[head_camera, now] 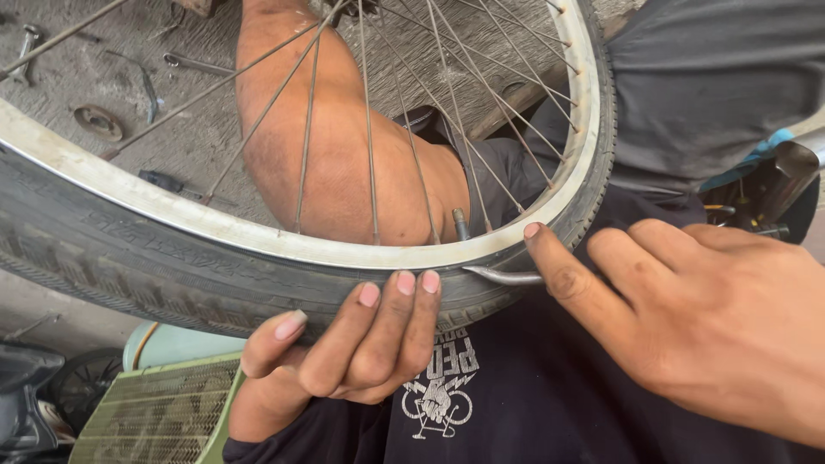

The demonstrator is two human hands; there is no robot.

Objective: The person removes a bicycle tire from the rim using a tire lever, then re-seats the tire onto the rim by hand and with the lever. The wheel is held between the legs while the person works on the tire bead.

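A spoked wheel with a silver rim (258,234) and a black treaded tyre (129,258) lies across my lap. My left hand (352,344) cups the tyre from below, fingertips curled onto its sidewall. A thin metal tyre lever (503,276) is wedged between rim and tyre, just below the valve stem (460,225). My right hand (687,318) comes in from the right and lies over the lever's outer end, index fingertip against the rim's edge. A bare arm (326,155) shows behind the spokes. It is unclear whose it is.
On the concrete floor at upper left lie spanners (193,62), a round metal disc (97,122) and a dark-handled tool (163,180). A green grille (163,412) and a dark wheel (77,382) sit at lower left. A metal pipe (795,163) is at the right edge.
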